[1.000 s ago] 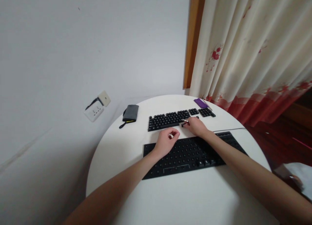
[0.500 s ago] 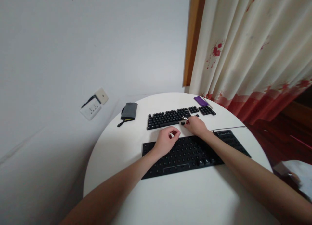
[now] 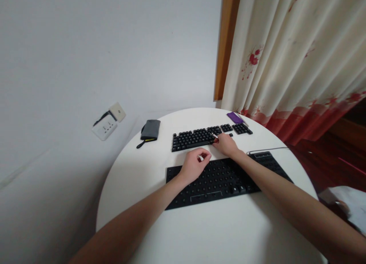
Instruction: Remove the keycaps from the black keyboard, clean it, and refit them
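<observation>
My right hand (image 3: pixel 225 144) is closed around a small silver metal tool (image 3: pixel 214 135), too small to name surely. Its fingers are at the near right end of rows of loose black keycaps (image 3: pixel 191 140). Below them lies a black keyboard base (image 3: pixel 207 184) with most of its key stems bare; a few keycaps (image 3: pixel 238 189) are on its lower part. My left hand (image 3: pixel 194 164) hovers at or rests on the base's far edge, I cannot tell which. Its thumb and fingers curl into a ring; anything between the fingertips is hidden. My right forearm covers part of the base.
All of this is on a round white table (image 3: pixel 137 180). A grey pouch (image 3: pixel 150 129) is at the back left, a purple item (image 3: pixel 235 117) at the back right. A cable (image 3: pixel 271 148) runs off the right edge. A wall socket (image 3: pixel 105 127) and a curtain (image 3: pixel 265 66) are beyond.
My right hand has shifted slightly left with the metal tool, covering a single keycap seen before beside its fingers. My left hand keeps its pose. The view has moved slightly.
</observation>
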Available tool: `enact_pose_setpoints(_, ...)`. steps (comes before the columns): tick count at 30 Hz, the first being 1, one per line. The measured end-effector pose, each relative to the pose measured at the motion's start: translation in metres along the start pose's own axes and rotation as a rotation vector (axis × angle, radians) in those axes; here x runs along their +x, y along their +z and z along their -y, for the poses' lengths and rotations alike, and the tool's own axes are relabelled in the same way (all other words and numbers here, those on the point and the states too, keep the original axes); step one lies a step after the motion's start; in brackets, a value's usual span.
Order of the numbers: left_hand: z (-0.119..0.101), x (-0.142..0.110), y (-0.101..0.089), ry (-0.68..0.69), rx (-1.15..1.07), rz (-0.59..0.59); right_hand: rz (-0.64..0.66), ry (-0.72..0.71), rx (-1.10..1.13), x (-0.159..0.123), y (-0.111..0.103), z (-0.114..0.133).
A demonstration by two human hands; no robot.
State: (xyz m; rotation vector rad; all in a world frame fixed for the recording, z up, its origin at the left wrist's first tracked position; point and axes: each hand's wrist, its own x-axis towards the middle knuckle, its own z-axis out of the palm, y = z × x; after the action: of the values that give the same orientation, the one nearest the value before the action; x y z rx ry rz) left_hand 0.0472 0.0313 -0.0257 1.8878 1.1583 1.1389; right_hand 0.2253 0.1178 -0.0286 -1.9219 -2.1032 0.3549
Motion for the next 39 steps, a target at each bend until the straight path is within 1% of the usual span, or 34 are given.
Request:
enact_pose_setpoints(9,0.002,0.001,0.001,0.004,0.006,0.017,-0.016,0.007,0.004,-0.001,0.000,0.002)
enact_pose_setpoints(16,0.000,0.001,0.000,-0.004,0.004,0.026,-0.019,0.017,0.013,-0.004,-0.001,0.006)
enact_pose_setpoints(18,-0.001,0.001,0.000,-0.004,0.008,0.024,-0.022,0.019,0.015,-0.006,-0.007,0.007)
enact_pose_setpoints(20,0.000,0.001,-0.001,-0.004,0.011,0.028,-0.053,0.027,0.024,-0.008,-0.016,0.007)
enact_pose_setpoints(23,0.001,0.001,-0.001,-0.012,0.016,0.045,-0.185,0.003,0.135,-0.016,-0.037,0.004)
enact_pose_setpoints(25,0.002,0.000,-0.001,-0.016,0.022,0.055,-0.251,-0.037,0.317,-0.024,-0.050,-0.001)
enact_pose_setpoints(27,0.003,0.000,-0.001,-0.012,0.027,0.064,-0.263,-0.084,0.522,-0.036,-0.062,-0.006)
enact_pose_setpoints(29,0.002,-0.001,-0.001,-0.007,0.034,0.071,-0.297,-0.127,0.630,-0.051,-0.071,-0.013)
enact_pose_setpoints(32,-0.002,-0.001,-0.001,-0.003,0.049,0.077,-0.374,-0.117,0.573,-0.078,-0.085,-0.024)
enact_pose_setpoints(35,-0.005,0.000,-0.002,-0.004,0.073,0.081,-0.358,-0.050,0.514,-0.106,-0.091,-0.033)
enact_pose_setpoints(37,-0.005,0.000,-0.001,-0.006,0.084,0.088,-0.339,0.010,0.550,-0.125,-0.087,-0.037)
enact_pose_setpoints(39,-0.005,0.000,-0.001,-0.003,0.090,0.092,-0.271,0.055,0.642,-0.143,-0.076,-0.039)
